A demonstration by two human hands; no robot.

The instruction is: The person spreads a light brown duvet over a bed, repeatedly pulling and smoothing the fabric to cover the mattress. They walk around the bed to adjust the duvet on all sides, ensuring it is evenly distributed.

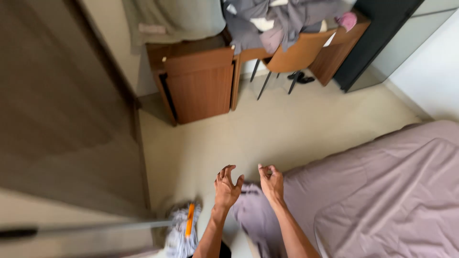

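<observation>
Two hands, left hand (226,187) and right hand (271,182), fingers curled apart, holding nothing, near one bed (382,191), one mop (183,229) near left, one chair (299,55) far.

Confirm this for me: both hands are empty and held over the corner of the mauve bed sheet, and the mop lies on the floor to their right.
One thing is wrong: the mop lies to the left of the hands, not the right, as the head view shows. The left hand and right hand are indeed empty, fingers curled, over the corner of the mauve bed sheet.

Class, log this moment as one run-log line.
left hand: open, empty | right hand: curled, empty, above mauve bed sheet corner | mop: on floor, by left hand
</observation>
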